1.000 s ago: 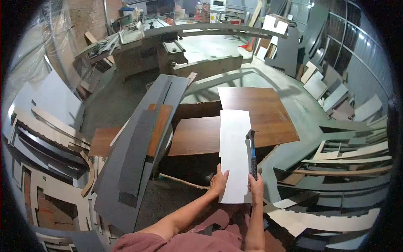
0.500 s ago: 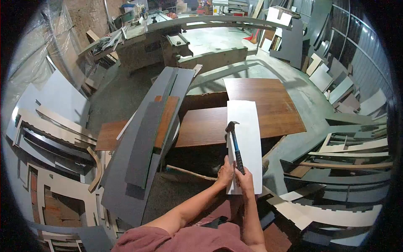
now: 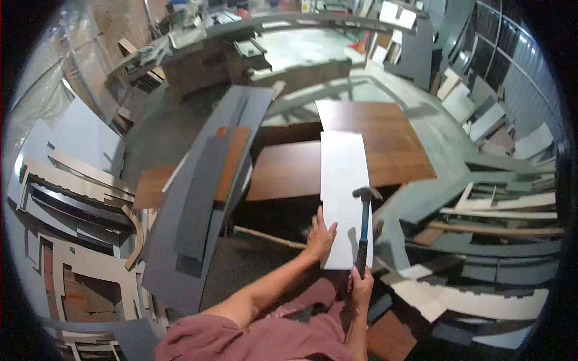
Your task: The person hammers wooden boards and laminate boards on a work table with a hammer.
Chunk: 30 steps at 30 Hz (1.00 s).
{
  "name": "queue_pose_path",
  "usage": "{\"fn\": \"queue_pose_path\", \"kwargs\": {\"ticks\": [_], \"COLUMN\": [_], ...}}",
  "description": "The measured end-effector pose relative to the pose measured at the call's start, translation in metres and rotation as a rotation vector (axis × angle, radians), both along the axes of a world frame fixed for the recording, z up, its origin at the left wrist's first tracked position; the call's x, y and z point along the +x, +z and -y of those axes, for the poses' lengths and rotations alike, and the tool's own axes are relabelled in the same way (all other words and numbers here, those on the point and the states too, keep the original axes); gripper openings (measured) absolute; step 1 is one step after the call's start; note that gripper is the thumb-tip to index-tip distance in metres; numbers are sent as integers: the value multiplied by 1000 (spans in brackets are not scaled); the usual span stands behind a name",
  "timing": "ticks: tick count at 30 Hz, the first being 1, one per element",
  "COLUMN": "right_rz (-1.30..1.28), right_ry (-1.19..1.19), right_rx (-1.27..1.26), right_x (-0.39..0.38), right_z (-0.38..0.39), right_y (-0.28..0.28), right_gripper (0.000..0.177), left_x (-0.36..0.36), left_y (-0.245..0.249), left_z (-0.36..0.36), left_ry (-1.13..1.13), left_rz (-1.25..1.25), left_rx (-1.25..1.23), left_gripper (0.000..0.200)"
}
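Dark grey workshop floor [image 3: 147, 123], pale cut boards [image 3: 494, 301] at right.
Across brown wood-grain boards [image 3: 391, 144], far end of a long white rectangular panel [image 3: 343, 174]; at its left edge, a loosely spread left hand [image 3: 321, 236]; in the right hand's [image 3: 360, 281] closed grip, a metal-headed, blue-and-black-handled hammer [image 3: 363, 231]. Best to brace firmly, palm clear of the head.

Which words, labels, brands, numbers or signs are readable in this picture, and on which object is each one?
None can be read.
Hammer: no readable marking on its blue and black handle.
White board: no lettering visible.
Things at the back: too small and blurred to tell whether they carry text.
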State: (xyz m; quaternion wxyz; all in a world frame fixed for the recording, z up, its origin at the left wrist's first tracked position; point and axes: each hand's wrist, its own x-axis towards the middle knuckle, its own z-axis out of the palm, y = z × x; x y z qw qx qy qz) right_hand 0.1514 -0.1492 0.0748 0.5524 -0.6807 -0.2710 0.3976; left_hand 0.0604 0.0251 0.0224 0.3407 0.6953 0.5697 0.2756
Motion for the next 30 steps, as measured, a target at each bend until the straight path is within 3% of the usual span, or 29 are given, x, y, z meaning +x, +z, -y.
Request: {"fn": "queue_pose_path", "kwargs": {"ticks": [2,3,6,9,14,16,20,24,26,27,30], "right_rz": [153,173,369,352,452,371,328,451,395,380,338], "right_ry": [-12,-40,-41,-76,-78,-96,-113,-99,-83,-93,-68], "right_rx": [-20,-63,-70,-153,-160,-196,-224,-250,-410,-398,-368], "right_x": [16,15,18,16,0,-8,-18,-19,-19,-19,-18], "right_z": [23,32,60,91,129,136,153,166,167,167,163], "right_y": [-35,-17,-13,-18,-5,7,10,5,-1,-1,9], "right_gripper": [17,23,27,31,33,34,36,38,38,37,37], "left_x": [-3,-7,-20,-22,-28,-29,-27,-28,-28,-29,-29], "left_y": [-6,1,6,-16,-12,-12,-14,-12,-12,-11,-5], "left_z": [17,32,69,80,79,77,78,79,79,79,79], "left_ry": [-93,-144,-378,-476,-493,-525,-503,-500,-488,-501,-499], "left_rz": [-138,-125,-212,-249,-262,-381,-318,-265,-269,-364,-303], "left_rx": [436,548,486,447,482,470,492,467,462,493,472], "left_gripper": [84,84,87,89,85,83,81,84,85,77,76]}}
